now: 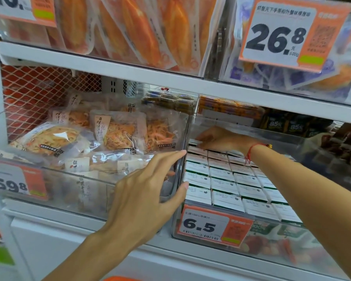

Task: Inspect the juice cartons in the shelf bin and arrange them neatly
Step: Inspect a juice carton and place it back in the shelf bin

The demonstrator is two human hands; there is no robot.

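Cartons (pixel 231 179) of juice stand in tight rows inside the clear shelf bin (pixel 304 254), white tops up, behind a price tag (pixel 211 226) reading 6.5; the left hand (pixel 146 191) is spread, fingers straight, against the bin's left wall; the right hand (pixel 217 138) reaches to the back row, fingers bent onto a carton top, grip unclear; bags of shredded snacks (pixel 114 130) fill the neighbouring bin.

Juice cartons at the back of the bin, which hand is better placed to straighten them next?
The right hand: it already reaches deep into the clear bin, fingers on the back-row juice cartons. The left hand rests outside, at the bin's left wall.
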